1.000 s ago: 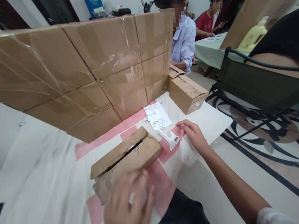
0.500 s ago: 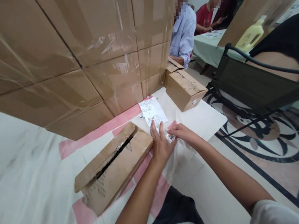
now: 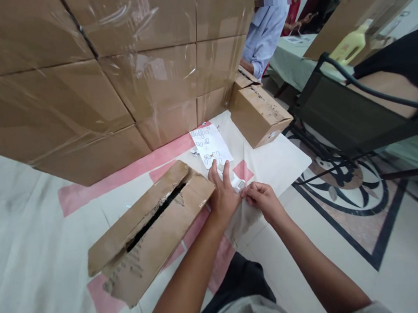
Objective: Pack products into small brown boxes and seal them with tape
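Left hand (image 3: pixel 224 194), over from beside the cardboard box (image 3: pixel 156 223), now partly covers the white tape dispenser (image 3: pixel 237 183), grip hidden; right hand (image 3: pixel 264 199) pinches at its near end. Both work there, beside the drawn-on paper (image 3: pixel 216 146).

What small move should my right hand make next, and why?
Probably a short, gentle pull away from the small white device: your right hand seems to be pinching at its near end, while your left hand partly covers it and could steady it. Whether the pinch holds anything, I can't tell.
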Demonstrator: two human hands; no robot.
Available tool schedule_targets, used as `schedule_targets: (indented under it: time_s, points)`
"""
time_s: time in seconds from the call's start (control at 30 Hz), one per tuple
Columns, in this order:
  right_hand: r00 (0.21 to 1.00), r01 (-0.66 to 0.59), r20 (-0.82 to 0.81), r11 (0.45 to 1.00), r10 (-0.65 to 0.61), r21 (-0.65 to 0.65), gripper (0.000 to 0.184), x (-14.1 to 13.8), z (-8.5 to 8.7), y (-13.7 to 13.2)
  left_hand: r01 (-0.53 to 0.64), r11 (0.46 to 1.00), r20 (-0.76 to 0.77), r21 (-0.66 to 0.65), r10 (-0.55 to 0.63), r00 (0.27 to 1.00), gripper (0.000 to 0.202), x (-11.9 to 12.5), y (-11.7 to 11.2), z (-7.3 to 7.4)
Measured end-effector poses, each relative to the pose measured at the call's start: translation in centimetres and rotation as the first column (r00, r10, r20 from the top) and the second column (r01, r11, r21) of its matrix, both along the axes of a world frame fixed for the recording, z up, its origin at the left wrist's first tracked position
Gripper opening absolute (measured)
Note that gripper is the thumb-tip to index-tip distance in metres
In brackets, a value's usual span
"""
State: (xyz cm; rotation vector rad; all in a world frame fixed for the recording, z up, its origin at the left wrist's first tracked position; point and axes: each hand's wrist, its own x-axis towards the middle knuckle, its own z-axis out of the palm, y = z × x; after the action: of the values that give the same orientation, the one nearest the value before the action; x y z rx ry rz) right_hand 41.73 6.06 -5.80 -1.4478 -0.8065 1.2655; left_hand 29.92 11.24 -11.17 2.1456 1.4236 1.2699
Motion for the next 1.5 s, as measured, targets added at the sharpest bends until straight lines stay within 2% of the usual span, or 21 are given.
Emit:
schedule_targets:
  time_s: [0.17, 0.3, 0.37, 0.43, 0.53, 0.67, 0.73, 0.8, 0.93, 0.97, 1.0, 1.1, 1.13, 1.17, 1.23, 1.3, 1.4, 1.43, 1.5]
  points:
    - [1.000, 0.008, -0.021, 0.999, -0.009, -0.048, 0.042, -0.1, -1.2, 0.8, -0.003, 1.000, -0.034, -0.028, 0.002, 0.999, 0.086, -0.2, -0.2, 0.2]
    - [1.000, 0.013, 0.025, 0.995, -0.011, -0.099, 0.030, 0.3, -2.2, 0.2, 0.012, 0.999, -0.047, -0.045, -0.014, 0.999, 0.085, -0.4, -0.4, 0.5]
    - [0.998, 0.030, 0.063, 0.998, -0.027, -0.049, 0.029, 0.7, -2.4, -0.4, 0.016, 0.998, -0.027, -0.057, -0.018, 0.999, 0.089, -0.4, -0.5, 0.7]
    - [0.991, 0.063, 0.110, 0.996, -0.070, 0.070, 0.034, 1.0, -2.0, -1.0, 0.032, 0.997, 0.024, -0.065, -0.031, 0.999, 0.088, -0.5, -0.8, 1.5]
    - [0.964, 0.075, 0.222, 0.949, -0.147, 0.305, 0.041, 1.2, -0.1, -2.1, 0.148, 0.986, 0.173, -0.072, -0.133, 0.976, 0.074, -1.3, -2.0, 4.4]
    - [0.888, -0.123, 0.436, 0.838, -0.146, 0.531, 0.043, 0.5, 4.1, -3.0, 0.372, 0.922, 0.412, -0.104, -0.301, 0.860, 0.046, -3.2, -4.0, 10.6]
    - [0.842, -0.237, 0.521, 0.770, -0.141, 0.592, 0.042, -0.3, 5.9, -3.1, 0.411, 0.906, 0.402, -0.103, -0.340, 0.850, 0.026, -4.5, -4.6, 13.4]
    - [0.806, -0.308, 0.569, 0.706, -0.162, 0.637, 0.041, -1.2, 7.2, -3.1, 0.428, 0.900, 0.345, -0.085, -0.376, 0.860, 0.015, -5.8, -4.8, 15.2]
    - [0.775, -0.375, 0.606, 0.640, -0.182, 0.671, 0.038, -2.8, 8.5, -2.7, 0.433, 0.901, 0.163, -0.036, -0.422, 0.892, 0.016, -7.8, -4.6, 16.3]
    - [0.775, -0.377, 0.607, 0.643, -0.174, 0.666, 0.038, -3.1, 8.6, -2.6, 0.412, 0.911, 0.085, -0.008, -0.410, 0.908, 0.018, -8.2, -4.6, 16.4]
    - [0.783, -0.363, 0.602, 0.670, -0.159, 0.648, 0.036, -3.3, 8.6, -2.3, 0.379, 0.925, 0.004, 0.032, -0.379, 0.925, 0.020, -8.5, -4.7, 16.5]
    - [0.843, -0.242, 0.536, 0.858, -0.045, 0.453, 0.025, -3.7, 8.3, -1.3, 0.237, 0.956, -0.117, 0.173, -0.219, 0.969, 0.022, -10.2, -5.3, 17.8]
    - [0.862, -0.205, 0.506, 0.908, -0.009, 0.365, 0.024, -3.7, 8.1, -0.8, 0.197, 0.960, -0.104, 0.198, -0.179, 0.978, 0.021, -11.1, -5.6, 18.5]
    - [0.872, -0.189, 0.489, 0.933, 0.017, 0.305, 0.027, -3.8, 7.9, -0.4, 0.163, 0.965, -0.074, 0.204, -0.151, 0.986, 0.020, -12.1, -5.8, 19.2]
    - [0.852, -0.247, 0.520, 0.919, 0.055, 0.307, 0.036, -4.1, 7.6, 0.5, 0.107, 0.984, -0.018, 0.143, -0.105, 0.994, 0.021, -14.3, -5.9, 20.3]
    - [0.791, -0.403, 0.599, 0.842, 0.123, 0.359, 0.045, -4.9, 7.4, 1.4, 0.050, 0.999, -0.017, 0.006, -0.049, 0.999, 0.023, -16.3, -5.5, 20.8]
    - [0.700, -0.615, 0.655, 0.707, 0.284, 0.350, 0.056, -7.0, 6.8, 2.8, 0.013, 0.971, -0.073, -0.241, -0.031, 0.997, 0.023, -17.8, -4.3, 20.0]
    - [0.693, -0.645, 0.642, 0.680, 0.328, 0.349, 0.059, -7.8, 6.4, 3.2, 0.024, 0.952, -0.083, -0.304, -0.051, 0.995, 0.020, -17.9, -3.8, 19.5]
    - [0.719, -0.650, 0.584, 0.662, 0.377, 0.373, 0.064, -9.1, 5.5, 4.0, 0.060, 0.917, -0.091, -0.394, -0.105, 0.990, 0.014, -17.8, -3.2, 18.7]
